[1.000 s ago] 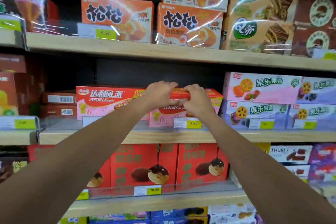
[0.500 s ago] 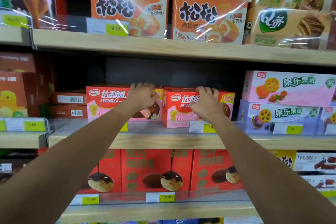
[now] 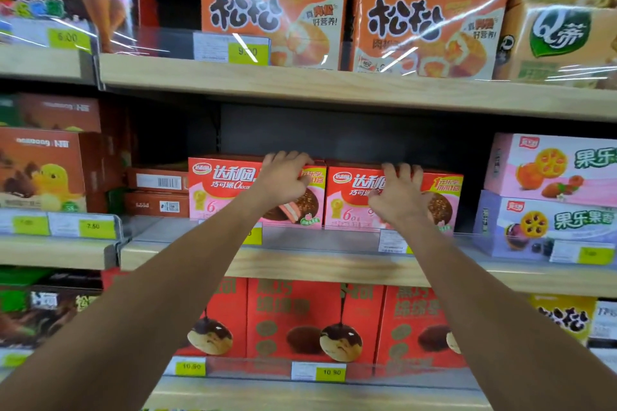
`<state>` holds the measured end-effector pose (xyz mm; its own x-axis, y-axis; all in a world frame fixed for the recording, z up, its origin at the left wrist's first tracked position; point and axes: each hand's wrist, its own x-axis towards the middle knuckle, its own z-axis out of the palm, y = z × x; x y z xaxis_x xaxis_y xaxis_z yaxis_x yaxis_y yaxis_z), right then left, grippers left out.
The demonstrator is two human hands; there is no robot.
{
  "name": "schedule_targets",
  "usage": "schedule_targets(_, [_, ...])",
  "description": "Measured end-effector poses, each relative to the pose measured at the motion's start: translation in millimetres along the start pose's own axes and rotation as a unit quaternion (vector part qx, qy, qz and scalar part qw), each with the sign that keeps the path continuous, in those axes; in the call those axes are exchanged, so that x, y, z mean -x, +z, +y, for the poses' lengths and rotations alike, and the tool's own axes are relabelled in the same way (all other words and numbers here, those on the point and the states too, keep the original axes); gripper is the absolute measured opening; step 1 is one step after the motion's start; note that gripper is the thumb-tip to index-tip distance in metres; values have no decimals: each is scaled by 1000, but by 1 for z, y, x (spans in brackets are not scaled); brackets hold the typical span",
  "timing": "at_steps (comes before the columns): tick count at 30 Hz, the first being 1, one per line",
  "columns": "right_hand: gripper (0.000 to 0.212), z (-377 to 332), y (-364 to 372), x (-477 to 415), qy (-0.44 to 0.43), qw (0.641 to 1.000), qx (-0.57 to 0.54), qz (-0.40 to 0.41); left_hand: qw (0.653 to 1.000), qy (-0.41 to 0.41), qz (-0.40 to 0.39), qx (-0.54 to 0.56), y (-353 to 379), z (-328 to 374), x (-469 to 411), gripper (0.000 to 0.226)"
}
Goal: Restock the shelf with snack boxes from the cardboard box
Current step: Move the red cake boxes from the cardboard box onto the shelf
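Two red and pink chocolate pie boxes stand side by side on the middle wooden shelf [image 3: 334, 264]. My left hand [image 3: 283, 178] rests over the top front edge of the left pie box [image 3: 220, 190], fingers curled onto its top. My right hand [image 3: 399, 192] lies the same way on the right pie box [image 3: 347, 197], fingers hooked over its top edge. Both boxes sit upright behind the clear shelf lip. The cardboard box is out of view.
Orange cake boxes [image 3: 273, 20] fill the shelf above. Pink and purple fruit boxes [image 3: 551, 197] stack at the right, brown boxes [image 3: 43, 170] at the left. Red boxes [image 3: 314, 320] line the shelf below. Dark open space remains above and behind the pie boxes.
My hands have spread apart from one box, left hand moving left onto the left box. The right box now stands upright beside it, and the camera has come closer.
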<state>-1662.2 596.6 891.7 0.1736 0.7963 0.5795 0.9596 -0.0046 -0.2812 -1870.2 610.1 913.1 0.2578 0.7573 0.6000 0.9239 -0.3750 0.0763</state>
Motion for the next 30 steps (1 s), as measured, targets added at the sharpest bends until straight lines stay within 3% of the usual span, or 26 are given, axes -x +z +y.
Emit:
schedule_targets(9, [65,-1,4,-4,2,1000,-15,-5,1000,2,21,-16,5,0,1,37])
schedule_targets(13, [64,0,-2,-1,6,998,-66,-21,1000,-8,-12,9,-1,2,2,41])
schedule_targets(16, [53,-3,-8,8,-24,990,-134,44,998,-13,-5,61,-10,8,7,47])
schedule_targets(19, [36,-25,-14,29,-64,967,-228,88,990,-26,58,128,-13,20,24,46])
schedule_targets(22, [17,-55,-17,60,-90,934,-335,87,968,-68,96,222,-11,25,56,37])
schedule_targets(26, [14,-84,0,115,-128,913,-381,72,917,-101,170,347,-9,18,128,29])
schedule_targets(30, [16,-92,42,168,-122,916,-382,17,881,-155,138,425,2,-9,198,21])
